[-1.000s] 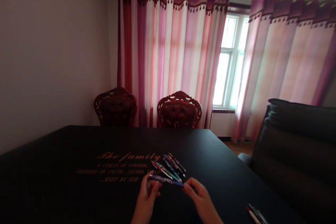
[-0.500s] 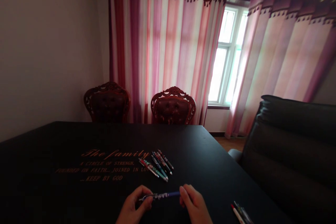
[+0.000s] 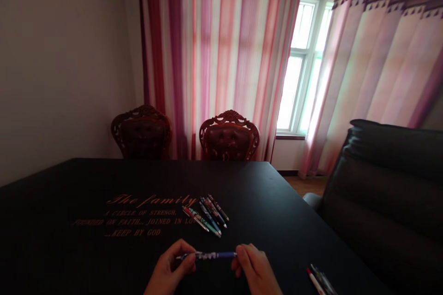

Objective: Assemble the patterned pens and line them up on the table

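2 carved chairs [image 3: 229,140] nr striped curtain [image 3: 224,55], blk seat [image 3: 387,193] at R.

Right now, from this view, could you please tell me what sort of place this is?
Probably a home's dining or sitting room: two carved chairs stand beyond a black table lettered "The family", and striped curtains hang by the window.

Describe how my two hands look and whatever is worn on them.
The left hand and the right hand are both bare: no glove, ring, watch or bracelet shows. No sleeve is in view either, as the picture's lower edge cuts off everything farther up. No markings can be made out in the dim light.
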Available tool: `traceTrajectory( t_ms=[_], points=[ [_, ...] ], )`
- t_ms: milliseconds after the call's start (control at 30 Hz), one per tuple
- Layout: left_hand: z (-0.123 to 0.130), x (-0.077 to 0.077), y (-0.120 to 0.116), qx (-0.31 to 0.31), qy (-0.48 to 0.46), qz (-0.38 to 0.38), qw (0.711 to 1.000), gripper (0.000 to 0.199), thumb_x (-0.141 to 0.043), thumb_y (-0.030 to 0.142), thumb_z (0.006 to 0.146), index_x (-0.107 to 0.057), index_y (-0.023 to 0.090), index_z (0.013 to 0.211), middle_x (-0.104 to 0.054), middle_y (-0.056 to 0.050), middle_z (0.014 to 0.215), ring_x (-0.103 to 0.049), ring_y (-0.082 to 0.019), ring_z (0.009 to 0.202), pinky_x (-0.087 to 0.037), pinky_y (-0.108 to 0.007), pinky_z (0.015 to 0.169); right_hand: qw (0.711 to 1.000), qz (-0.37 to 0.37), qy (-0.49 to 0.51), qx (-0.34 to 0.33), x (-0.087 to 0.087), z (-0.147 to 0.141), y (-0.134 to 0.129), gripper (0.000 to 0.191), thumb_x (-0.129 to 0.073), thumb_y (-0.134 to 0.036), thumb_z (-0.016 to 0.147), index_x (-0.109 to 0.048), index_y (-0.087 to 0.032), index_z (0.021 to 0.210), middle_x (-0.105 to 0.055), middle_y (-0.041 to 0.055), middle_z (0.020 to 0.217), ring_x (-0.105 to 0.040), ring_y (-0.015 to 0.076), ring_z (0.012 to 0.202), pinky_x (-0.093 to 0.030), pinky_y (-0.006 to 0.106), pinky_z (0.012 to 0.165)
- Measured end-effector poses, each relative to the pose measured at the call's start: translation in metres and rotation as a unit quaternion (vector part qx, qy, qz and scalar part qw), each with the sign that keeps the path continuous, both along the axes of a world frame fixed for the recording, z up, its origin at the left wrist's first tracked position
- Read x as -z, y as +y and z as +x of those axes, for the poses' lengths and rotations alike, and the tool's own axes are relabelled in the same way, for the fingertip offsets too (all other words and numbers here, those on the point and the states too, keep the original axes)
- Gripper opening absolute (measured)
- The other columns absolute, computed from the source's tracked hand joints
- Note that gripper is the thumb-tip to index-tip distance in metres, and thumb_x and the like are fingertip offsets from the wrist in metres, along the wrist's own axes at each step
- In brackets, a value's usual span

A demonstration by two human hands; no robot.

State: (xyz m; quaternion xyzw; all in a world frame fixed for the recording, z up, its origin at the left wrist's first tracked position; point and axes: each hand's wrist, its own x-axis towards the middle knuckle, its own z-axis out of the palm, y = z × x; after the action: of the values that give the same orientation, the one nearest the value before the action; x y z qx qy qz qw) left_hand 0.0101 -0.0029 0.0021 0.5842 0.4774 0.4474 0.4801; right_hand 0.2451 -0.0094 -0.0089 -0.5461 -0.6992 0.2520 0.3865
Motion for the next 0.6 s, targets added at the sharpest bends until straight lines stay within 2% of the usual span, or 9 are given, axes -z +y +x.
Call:
traceTrajectory(
  t_ms=[67, 133, 267, 433, 533, 600],
  points=[
    [0.001, -0.001, -0.002, 0.004, 0.006, 0.005, 1.000, 0.036, -0.067, 0.054, 0.075, -0.064, 0.018, 0.074, -0.057, 0.003, 0.063, -0.053, -0.017, 0.066, -0.038, -0.026, 0.065, 1.000, -0.011, 0.001, -0.010, 0.000, 0.000, 0.000, 0.056, -0.028, -0.050, 0.098, -0.062, -0.020, 0.064, -0.062, 0.0015, 0.063, -0.060, 0.0183, 0.070, -0.038, 0.030, 0.075],
    [0.000, -0.001, -0.002, 0.002, 0.012, 0.009, 1.000, 0.034, -0.067, 0.053, 0.076, -0.065, 0.018, 0.075, -0.058, 0.002, 0.064, -0.054, -0.018, 0.068, -0.039, -0.026, 0.066, 1.000, -0.018, 0.002, -0.015, -0.004, 0.000, -0.001, 0.050, -0.037, -0.051, 0.095, -0.062, -0.020, 0.066, -0.063, 0.0019, 0.067, -0.059, 0.0184, 0.070, -0.039, 0.029, 0.072],
    [-0.003, 0.000, -0.001, -0.014, 0.019, 0.015, 1.000, 0.033, -0.067, 0.052, 0.076, -0.064, 0.019, 0.074, -0.059, 0.002, 0.065, -0.054, -0.018, 0.069, -0.040, -0.026, 0.066, 0.999, -0.022, 0.032, -0.018, -0.012, 0.003, -0.004, 0.032, -0.057, -0.051, 0.085, -0.065, -0.020, 0.085, -0.066, 0.0014, 0.081, -0.059, 0.0196, 0.080, -0.041, 0.027, 0.074],
    [-0.002, -0.005, -0.001, -0.018, 0.021, 0.016, 0.999, 0.034, -0.067, 0.053, 0.076, -0.064, 0.019, 0.073, -0.059, 0.002, 0.065, -0.055, -0.018, 0.069, -0.040, -0.026, 0.066, 0.996, -0.052, 0.065, -0.025, -0.013, 0.003, -0.003, 0.046, -0.042, -0.051, 0.093, -0.063, -0.018, 0.069, -0.064, 0.0013, 0.069, -0.059, 0.0178, 0.072, -0.042, 0.026, 0.069],
    [0.000, -0.012, -0.003, -0.023, 0.022, 0.016, 0.999, 0.035, -0.067, 0.054, 0.075, -0.063, 0.019, 0.070, -0.059, 0.002, 0.062, -0.053, -0.018, 0.066, -0.040, -0.026, 0.064, 0.996, -0.049, 0.072, -0.036, -0.011, 0.003, -0.002, 0.030, -0.056, -0.047, 0.086, -0.063, -0.018, 0.080, -0.064, 0.0000, 0.074, -0.058, 0.0178, 0.075, -0.042, 0.026, 0.070],
    [0.001, -0.015, -0.004, -0.025, 0.023, 0.016, 0.999, 0.037, -0.067, 0.055, 0.074, -0.063, 0.019, 0.067, -0.058, 0.002, 0.062, -0.053, -0.017, 0.065, -0.039, -0.026, 0.063, 0.995, -0.048, 0.081, -0.036, -0.010, 0.003, -0.002, 0.030, -0.054, -0.046, 0.088, -0.063, -0.018, 0.082, -0.064, 0.0002, 0.077, -0.058, 0.0178, 0.077, -0.042, 0.026, 0.072]
  ],
)
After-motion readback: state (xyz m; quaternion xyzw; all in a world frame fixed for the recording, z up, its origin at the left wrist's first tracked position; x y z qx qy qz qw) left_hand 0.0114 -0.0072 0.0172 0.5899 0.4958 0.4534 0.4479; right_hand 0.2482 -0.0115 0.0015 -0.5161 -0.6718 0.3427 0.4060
